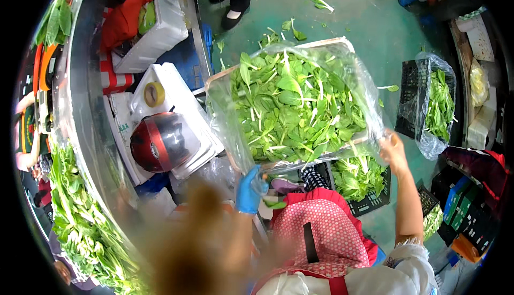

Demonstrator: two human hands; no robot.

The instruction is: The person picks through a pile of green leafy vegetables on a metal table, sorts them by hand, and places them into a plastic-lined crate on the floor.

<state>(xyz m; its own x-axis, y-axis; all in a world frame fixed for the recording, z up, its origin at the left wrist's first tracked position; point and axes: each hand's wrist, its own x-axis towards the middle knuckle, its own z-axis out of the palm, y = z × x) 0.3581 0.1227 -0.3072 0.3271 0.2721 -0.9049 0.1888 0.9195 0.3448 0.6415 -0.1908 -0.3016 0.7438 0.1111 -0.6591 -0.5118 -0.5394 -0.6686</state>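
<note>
The head cam is the L one of two fisheye cams, worn side by side on the person's head. It looks steeply down: the person's red apron (326, 225) comes at the bottom, the green floor (369, 19) at the top. The leaf tray (345, 42) lies approx. in the ctr., quite near. One blurred brown shape (206, 241), lower L, seems v. close to the lens. The view is v. wide, w/ bent edges and black corners.
</note>
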